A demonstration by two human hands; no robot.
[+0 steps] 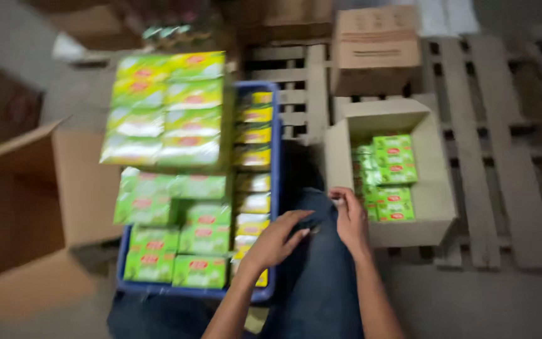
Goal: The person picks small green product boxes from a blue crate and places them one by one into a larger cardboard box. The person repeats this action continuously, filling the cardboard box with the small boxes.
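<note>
Green packets point(387, 179) lie stacked in the left half of a small open carton point(437, 188), whose right half shows bare cardboard; this carton sits on a wooden pallet point(503, 150), right of the middle of the view.

At the far left a large brown carton point(26, 201) stands with flaps spread, leaving a strip of grey floor point(472, 301) along the bottom edge. Next comes a blue crate point(275, 188) packed with green and yellow-green boxes point(170, 238). A wrapped bundle of yellow-green boxes point(167, 110) rests on top of its far end, and a row of yellow boxes point(252, 157) stands on edge along the crate's right wall. Between crate and small carton runs a narrow dark gap, filled by the person's blue-jeaned knee point(318, 276).

The left hand point(277, 238) hovers over the crate's right rim, palm down, fingers loosely curved and apart, gripping nothing. The right hand point(349, 216) rests at the near left corner of the small carton, fingers bent by the rim; blur hides whether they pinch anything. Behind it, a closed brown carton point(374, 50) stands on the pallet, with bare slats to the right.
</note>
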